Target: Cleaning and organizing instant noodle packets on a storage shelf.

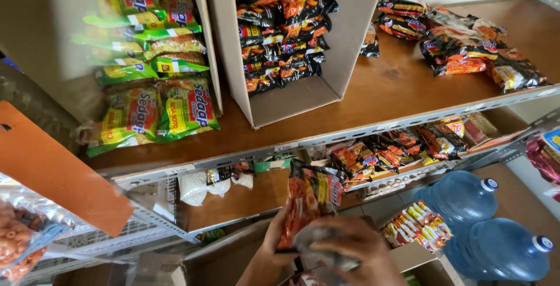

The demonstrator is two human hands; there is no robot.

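Note:
My left hand [275, 232] grips the left edge of a small stack of red-and-black noodle packets [310, 196], held upright in front of the lower shelf. Blurred by motion, my right hand [349, 250] closes over the bottom of the same stack. Just below my hands is an open cardboard carton [224, 255]. On the top wooden shelf [391, 84] stands an open box [294, 98] stacked with matching dark packets [283, 29].
A second box of green and yellow noodle packets [151, 70] stands at the left, and loose dark packets [466, 44] lie at the right. More packets [402, 146] fill the middle shelf. Two blue water jugs [478, 222] stand low right. An orange board [52, 175] and a snack bag [20, 233] are at the left.

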